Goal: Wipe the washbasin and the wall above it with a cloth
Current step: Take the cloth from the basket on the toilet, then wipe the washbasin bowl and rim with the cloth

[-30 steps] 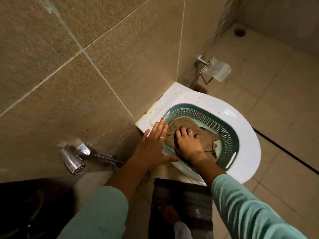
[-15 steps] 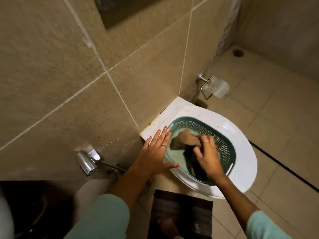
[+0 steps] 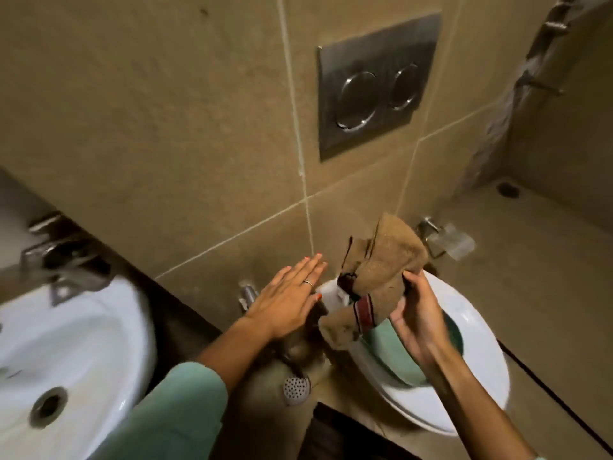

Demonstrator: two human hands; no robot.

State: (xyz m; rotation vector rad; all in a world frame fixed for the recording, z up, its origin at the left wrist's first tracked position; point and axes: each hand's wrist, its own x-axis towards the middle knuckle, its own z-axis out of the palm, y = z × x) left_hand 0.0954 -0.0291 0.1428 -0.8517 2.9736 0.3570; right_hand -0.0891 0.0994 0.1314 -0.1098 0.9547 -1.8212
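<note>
A brown cloth with a red-striped edge hangs in the air above the toilet, gripped by my right hand. My left hand hovers flat just left of the cloth, fingers spread and holding nothing. The white washbasin fills the lower left, with its drain near the bottom. A chrome tap stands at the basin's back edge. The beige tiled wall rises behind everything.
A white toilet at right holds a teal basket. A steel flush plate sits on the wall above it. A paper holder sticks out at right. A floor drain cover lies below my hands.
My right hand has lifted the cloth up out of the teal basket. My left hand came off the toilet rim and rose. The view swung up and left, bringing the washbasin into sight.
</note>
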